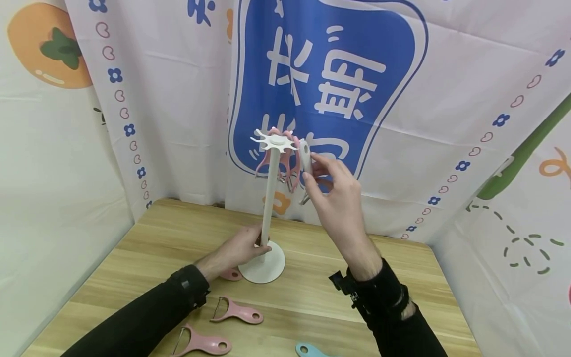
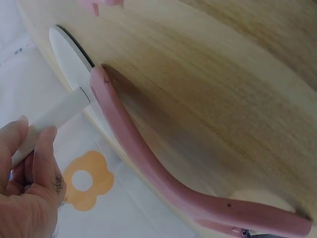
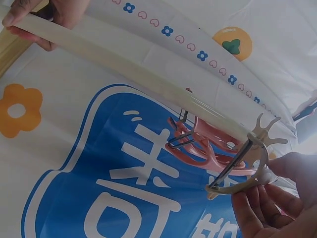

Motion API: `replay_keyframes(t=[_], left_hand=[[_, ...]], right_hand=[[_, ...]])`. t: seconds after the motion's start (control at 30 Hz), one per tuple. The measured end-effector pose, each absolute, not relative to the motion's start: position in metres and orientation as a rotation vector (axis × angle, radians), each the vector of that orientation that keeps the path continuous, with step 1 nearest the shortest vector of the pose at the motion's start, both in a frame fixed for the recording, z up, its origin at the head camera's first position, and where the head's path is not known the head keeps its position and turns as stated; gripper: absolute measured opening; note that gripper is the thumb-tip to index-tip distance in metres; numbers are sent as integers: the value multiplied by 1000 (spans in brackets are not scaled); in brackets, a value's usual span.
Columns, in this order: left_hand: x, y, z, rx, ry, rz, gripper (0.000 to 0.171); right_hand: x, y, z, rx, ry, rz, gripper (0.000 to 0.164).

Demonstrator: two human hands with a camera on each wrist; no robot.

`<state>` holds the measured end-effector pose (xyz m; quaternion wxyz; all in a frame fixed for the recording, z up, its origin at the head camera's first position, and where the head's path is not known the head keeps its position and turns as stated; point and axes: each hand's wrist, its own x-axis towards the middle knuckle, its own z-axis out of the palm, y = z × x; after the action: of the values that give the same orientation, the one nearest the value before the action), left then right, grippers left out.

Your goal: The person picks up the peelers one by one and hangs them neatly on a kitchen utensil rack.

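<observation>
My left hand (image 1: 243,245) grips the white pole (image 1: 270,198) of an upright stand, low down, close above its round base (image 1: 272,270). Up at the hooked top (image 1: 277,142), my right hand (image 1: 336,191) pinches a white peeler (image 1: 305,154) by its handle. This peeler's handle end is right beside the hooks, and its blade end points down. Several pink peelers (image 3: 213,130) hang from the hooks next to it. In the left wrist view, a pink peeler (image 2: 133,144) lies on the table in front of the base.
On the wooden table (image 1: 330,287), two pink peelers (image 1: 244,313) lie near the left forearm, and another (image 1: 232,274) shows partly beneath the left wrist. A light blue handle (image 1: 309,350) enters at the front edge. Printed curtains (image 1: 196,124) stand behind and at both sides.
</observation>
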<state>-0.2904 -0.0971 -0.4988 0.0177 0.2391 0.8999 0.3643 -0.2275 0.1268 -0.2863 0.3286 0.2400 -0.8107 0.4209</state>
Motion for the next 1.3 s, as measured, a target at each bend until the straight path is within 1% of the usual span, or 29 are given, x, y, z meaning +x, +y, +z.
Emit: replay_keyframes(t=[0.23, 0.83, 1.3], left_hand=[[-291, -97, -500, 751, 2790, 1136, 32], [-293, -98, -502, 768, 2796, 1125, 31], [-293, -98, -503, 776, 2801, 1128, 33]], right_hand=[[-230, 124, -285, 635, -2145, 1078, 41], [-238, 113, -298, 641, -2189, 1049, 47], [-234, 116, -302, 636, -2188, 1077, 47]])
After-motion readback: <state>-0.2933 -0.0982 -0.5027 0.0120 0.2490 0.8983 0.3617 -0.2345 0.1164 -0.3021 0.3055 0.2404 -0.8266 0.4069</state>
